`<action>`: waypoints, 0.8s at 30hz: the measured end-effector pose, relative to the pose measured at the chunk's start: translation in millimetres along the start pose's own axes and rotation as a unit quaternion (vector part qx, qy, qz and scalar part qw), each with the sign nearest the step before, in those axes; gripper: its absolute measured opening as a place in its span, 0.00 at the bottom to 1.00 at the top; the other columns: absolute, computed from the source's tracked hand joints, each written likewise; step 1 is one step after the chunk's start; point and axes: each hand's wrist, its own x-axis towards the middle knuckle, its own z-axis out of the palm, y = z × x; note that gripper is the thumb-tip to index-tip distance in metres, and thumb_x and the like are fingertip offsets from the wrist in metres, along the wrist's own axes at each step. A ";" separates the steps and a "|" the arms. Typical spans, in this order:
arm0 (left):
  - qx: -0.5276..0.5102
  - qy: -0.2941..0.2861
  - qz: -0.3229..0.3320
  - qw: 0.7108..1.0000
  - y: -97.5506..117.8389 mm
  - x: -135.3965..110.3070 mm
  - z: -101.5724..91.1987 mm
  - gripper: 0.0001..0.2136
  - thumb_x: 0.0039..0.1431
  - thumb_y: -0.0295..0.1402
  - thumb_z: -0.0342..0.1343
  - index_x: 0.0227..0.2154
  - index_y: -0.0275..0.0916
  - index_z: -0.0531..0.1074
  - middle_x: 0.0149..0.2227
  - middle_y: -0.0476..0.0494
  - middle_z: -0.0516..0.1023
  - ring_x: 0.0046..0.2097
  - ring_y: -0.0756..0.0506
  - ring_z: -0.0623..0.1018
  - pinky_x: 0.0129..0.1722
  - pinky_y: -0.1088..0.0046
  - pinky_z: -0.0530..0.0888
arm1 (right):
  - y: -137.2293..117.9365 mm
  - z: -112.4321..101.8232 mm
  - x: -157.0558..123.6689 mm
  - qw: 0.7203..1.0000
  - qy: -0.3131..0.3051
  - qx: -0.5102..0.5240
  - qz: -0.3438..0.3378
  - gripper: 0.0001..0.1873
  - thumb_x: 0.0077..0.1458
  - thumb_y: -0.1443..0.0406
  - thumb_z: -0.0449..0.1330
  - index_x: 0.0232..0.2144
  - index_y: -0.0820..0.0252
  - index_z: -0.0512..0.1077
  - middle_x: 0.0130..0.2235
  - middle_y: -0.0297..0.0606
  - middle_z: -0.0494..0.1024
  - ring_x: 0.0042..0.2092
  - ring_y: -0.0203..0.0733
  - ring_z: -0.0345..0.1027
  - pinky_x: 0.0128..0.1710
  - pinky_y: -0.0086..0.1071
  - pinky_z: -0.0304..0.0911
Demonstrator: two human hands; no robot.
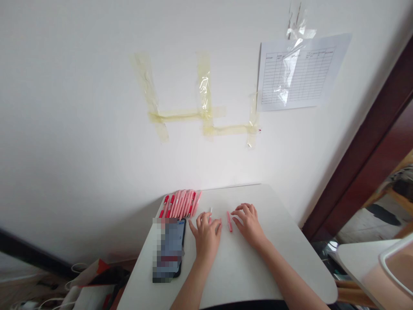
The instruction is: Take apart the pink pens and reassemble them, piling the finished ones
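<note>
My left hand [205, 234] rests over the white table with its fingers curved and spread. Under its fingertips lies a thin pink-and-clear pen-like piece [211, 211], partly hidden; whether the fingers touch it I cannot tell. Between my two hands a slim pink pen [229, 221] lies on the tabletop. Just right of that pen is my right hand [249, 221], fingers bent and apart, nothing seen in them.
A row of pink and red pens [182, 203] lies at the table's back left. A phone [176, 245], partly pixelated, sits left of my left hand. The white table [254, 275] stands against a wall with tape [204, 86] and a taped printed sheet [297, 73].
</note>
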 end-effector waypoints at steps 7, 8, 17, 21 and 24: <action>0.013 0.010 -0.004 1.000 -0.3 -3.3 -1.4 0.06 0.58 0.32 0.59 0.32 0.49 0.81 0.50 0.44 0.76 0.57 0.38 0.71 0.65 0.31 0.52 | -20.2 -4.9 5.1 1.000 -0.015 -0.010 -0.018 0.08 0.63 0.66 0.59 0.41 0.49 0.78 0.49 0.40 0.75 0.57 0.52 0.61 0.65 0.63 0.48; 0.014 0.009 -0.004 1.000 -0.1 -3.4 -1.8 0.06 0.59 0.33 0.58 0.32 0.49 0.81 0.50 0.44 0.76 0.57 0.38 0.71 0.65 0.31 0.52 | -24.1 -5.0 5.9 0.999 -0.019 -0.016 -0.021 0.08 0.62 0.66 0.60 0.40 0.49 0.78 0.49 0.40 0.75 0.58 0.52 0.61 0.65 0.63 0.47; 0.021 0.010 -0.014 1.000 -3.0 -5.3 -2.5 0.06 0.59 0.34 0.59 0.30 0.47 0.80 0.50 0.43 0.76 0.57 0.37 0.70 0.64 0.32 0.52 | -39.4 -4.4 10.7 0.994 -0.039 -0.080 -0.058 0.10 0.56 0.64 0.61 0.40 0.54 0.78 0.52 0.45 0.73 0.61 0.58 0.57 0.68 0.66 0.36; 0.020 0.009 -0.013 1.000 -3.8 -5.4 -1.5 0.06 0.59 0.33 0.59 0.30 0.47 0.80 0.50 0.43 0.76 0.57 0.37 0.70 0.63 0.32 0.53 | -38.3 -1.7 10.2 0.993 -0.037 -0.090 -0.067 0.09 0.55 0.65 0.61 0.39 0.55 0.78 0.53 0.46 0.74 0.61 0.59 0.57 0.68 0.67 0.34; 0.018 0.006 -0.014 1.000 -3.0 -5.5 -2.3 0.05 0.59 0.33 0.58 0.31 0.47 0.80 0.49 0.43 0.76 0.56 0.38 0.71 0.63 0.32 0.54 | -36.0 2.3 8.3 0.993 -0.035 -0.091 -0.065 0.08 0.53 0.66 0.62 0.37 0.54 0.78 0.52 0.45 0.74 0.61 0.59 0.57 0.68 0.67 0.33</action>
